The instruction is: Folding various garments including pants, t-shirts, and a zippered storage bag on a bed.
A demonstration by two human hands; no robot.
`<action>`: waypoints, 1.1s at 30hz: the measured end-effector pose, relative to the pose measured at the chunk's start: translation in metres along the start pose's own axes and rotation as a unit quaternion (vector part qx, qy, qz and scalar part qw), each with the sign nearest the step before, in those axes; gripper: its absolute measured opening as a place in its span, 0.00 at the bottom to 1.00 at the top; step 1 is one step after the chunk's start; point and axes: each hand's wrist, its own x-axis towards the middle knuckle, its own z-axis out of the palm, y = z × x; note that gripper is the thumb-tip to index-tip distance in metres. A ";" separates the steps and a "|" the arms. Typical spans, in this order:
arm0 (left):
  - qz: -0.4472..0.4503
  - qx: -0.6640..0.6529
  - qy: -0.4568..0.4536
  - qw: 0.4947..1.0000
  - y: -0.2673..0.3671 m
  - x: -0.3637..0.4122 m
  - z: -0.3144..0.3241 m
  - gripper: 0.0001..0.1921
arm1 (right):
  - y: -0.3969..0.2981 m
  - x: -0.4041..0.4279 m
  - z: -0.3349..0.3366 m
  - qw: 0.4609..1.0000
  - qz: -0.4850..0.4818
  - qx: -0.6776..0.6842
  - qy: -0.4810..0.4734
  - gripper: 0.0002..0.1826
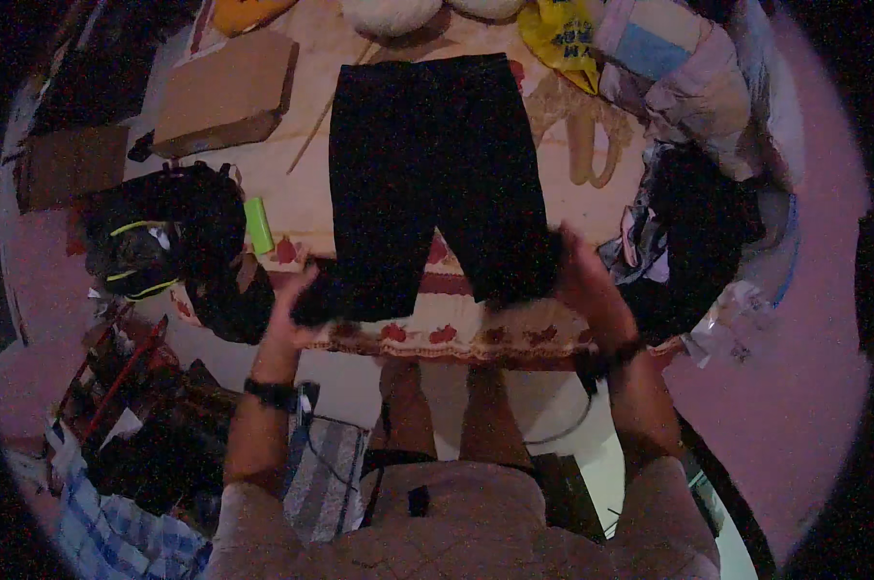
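Note:
Black shorts (437, 159) lie spread out on a table covered by a patterned cloth (480, 341), the waistband away from me and the two legs towards me. At the lower left leg is my left hand (292, 290), its thumb raised beside the dark fabric. My right hand (582, 275) is at the outer edge of the right leg and looks blurred. Whether either hand grips the fabric cannot be made out in this dim light. A black band circles each wrist.
Left of the shorts are a cardboard box (219, 94), a green object (258, 225) and a black bag (190, 217). To the right lie dark clothes (698, 217) and a yellow plastic bag (564, 40). White rounded objects (393, 14) stand at the back.

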 end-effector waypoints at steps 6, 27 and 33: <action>0.008 -0.113 -0.105 0.988 -0.003 0.097 0.078 0.35 | -0.043 0.107 -0.011 0.987 -0.149 0.054 -0.031 0.32; 0.209 0.429 0.367 0.799 -0.169 0.119 -0.166 0.28 | 0.146 0.149 -0.175 0.891 -0.208 -0.284 0.286 0.24; 0.073 0.401 0.220 0.886 -0.173 0.120 -0.154 0.29 | 0.121 0.120 -0.171 0.929 -0.113 -0.259 0.238 0.23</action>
